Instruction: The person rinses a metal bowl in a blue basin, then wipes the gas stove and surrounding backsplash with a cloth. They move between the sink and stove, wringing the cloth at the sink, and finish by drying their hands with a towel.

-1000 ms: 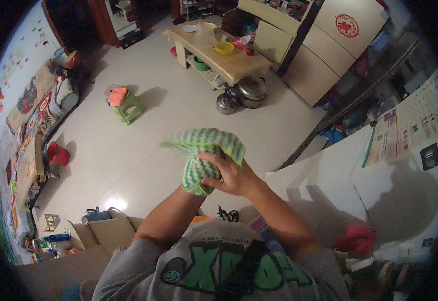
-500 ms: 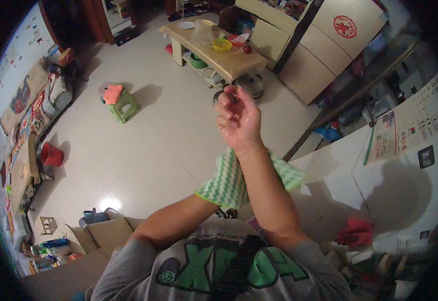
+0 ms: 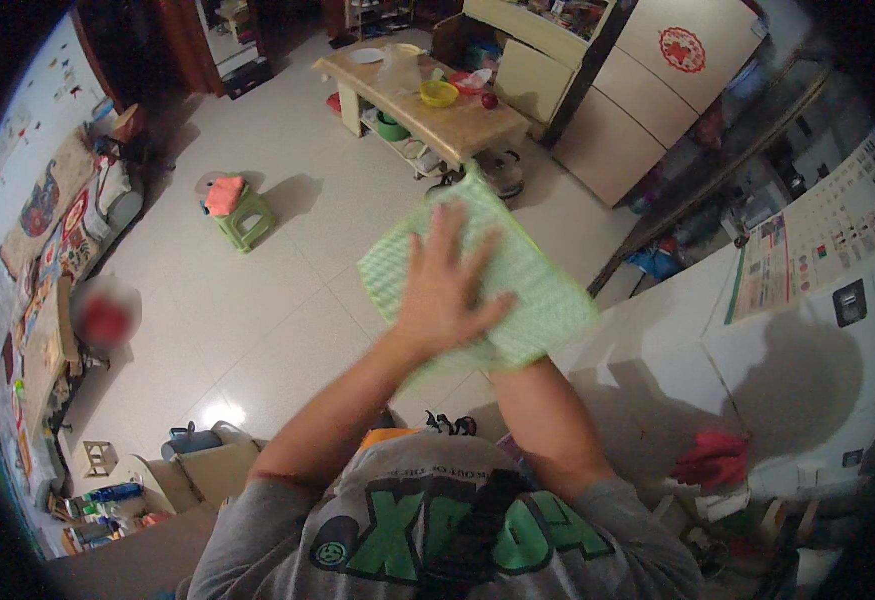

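A green-and-white striped cloth [image 3: 547, 295] is spread out in front of me, slightly blurred by motion. My left hand [image 3: 442, 298] lies flat on top of it, fingers spread and pointing away from me. The cloth covers my right hand completely; only the right forearm [image 3: 545, 415] shows, running up under its near edge. Whether the right fingers grip the cloth from below is hidden.
Ahead stands a table [image 3: 497, 125] with a yellow basket [image 3: 438, 94] and a red round fruit [image 3: 489, 101]. A green stool [image 3: 245, 220] bearing an orange cloth [image 3: 224, 196] is at left. White panels and a red cloth [image 3: 712, 458] lie right.
The cloth, earlier bunched behind my right forearm, now lies over my right hand. My left hand has come out from behind that forearm onto the cloth's top.
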A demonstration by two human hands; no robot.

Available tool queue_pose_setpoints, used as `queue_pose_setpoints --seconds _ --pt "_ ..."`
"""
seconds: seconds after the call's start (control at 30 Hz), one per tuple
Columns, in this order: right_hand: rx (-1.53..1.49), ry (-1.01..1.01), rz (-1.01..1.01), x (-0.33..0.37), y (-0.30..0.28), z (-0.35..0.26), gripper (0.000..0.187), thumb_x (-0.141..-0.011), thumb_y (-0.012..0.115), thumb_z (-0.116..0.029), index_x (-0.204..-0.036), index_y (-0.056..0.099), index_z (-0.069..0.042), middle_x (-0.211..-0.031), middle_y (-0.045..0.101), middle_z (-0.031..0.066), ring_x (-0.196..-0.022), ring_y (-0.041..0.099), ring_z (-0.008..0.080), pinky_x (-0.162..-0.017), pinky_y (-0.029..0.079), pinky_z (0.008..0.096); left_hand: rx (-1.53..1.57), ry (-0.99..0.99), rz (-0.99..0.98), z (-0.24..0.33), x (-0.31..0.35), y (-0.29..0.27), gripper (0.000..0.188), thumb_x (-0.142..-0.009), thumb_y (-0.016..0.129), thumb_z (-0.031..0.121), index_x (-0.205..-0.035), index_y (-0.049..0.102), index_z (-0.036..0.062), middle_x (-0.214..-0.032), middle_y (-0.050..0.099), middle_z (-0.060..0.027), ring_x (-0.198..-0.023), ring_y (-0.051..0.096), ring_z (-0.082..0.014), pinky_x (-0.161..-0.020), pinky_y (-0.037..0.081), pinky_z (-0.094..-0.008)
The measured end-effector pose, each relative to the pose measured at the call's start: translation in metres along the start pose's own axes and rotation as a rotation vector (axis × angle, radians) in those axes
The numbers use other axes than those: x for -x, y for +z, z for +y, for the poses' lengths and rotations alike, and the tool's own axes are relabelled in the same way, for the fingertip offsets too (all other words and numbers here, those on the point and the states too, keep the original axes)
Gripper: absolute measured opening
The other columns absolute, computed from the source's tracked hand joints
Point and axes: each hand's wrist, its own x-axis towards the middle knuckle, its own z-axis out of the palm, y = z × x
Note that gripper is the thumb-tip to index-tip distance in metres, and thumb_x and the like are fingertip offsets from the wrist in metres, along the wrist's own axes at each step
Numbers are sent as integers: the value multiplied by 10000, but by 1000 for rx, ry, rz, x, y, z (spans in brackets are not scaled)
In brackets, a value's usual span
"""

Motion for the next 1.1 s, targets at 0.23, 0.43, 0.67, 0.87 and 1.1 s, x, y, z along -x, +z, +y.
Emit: queue_pose_setpoints --seconds 0.23,0.43,0.67,0.87,1.1 --pt "-833 143 -359 44 49 17 522 -1030 309 -430 -1472 347 -154 -1555 237 102 -1412 266 245 -1136 232 414 -134 -138 275 -35 -34 -1 663 -870 547 501 -1436 446 170 -1572 157 -247 -1462 95 -450 -1138 33 -622" --pt "442 -162 -616 96 29 72 670 -970 329 -595 -1481 347 -162 -1574 234 80 -1448 212 271 -1181 155 450 1322 31 295 14 -83 -21 398 -956 520 377 -1106 592 15 -1245 543 -188 -997 610 -295 -833 510 -384" --pt "-369 -109 -532 59 -29 13 690 -916 400 -623 -1398 438 -129 -1522 317 111 -1401 283 306 -1147 209 484 2114 -228 -475 62 -42 -30 430 -1000 496 301 -1331 454 31 -1255 572 -202 -1169 576 -309 -967 471 -397" --pt "-510 -138 -864 53 -50 -39 712 -870 462 -646 -1326 516 -102 -1478 389 137 -1360 343 337 -1118 256 513 1831 -225 -540 -29 -18 -35 486 -994 524 295 -1386 437 22 -1268 589 -185 -1158 598 -276 -976 474 -381" --pt "1378 -1368 -425 96 21 -43 483 -814 643 -493 -1162 641 -159 -1426 453 163 -1374 349 336 -1139 107 571 1949 -390 104 10 -9 15 377 -983 516 278 -1282 505 48 -1135 624 -128 -1049 594 -220 -906 493 -351"
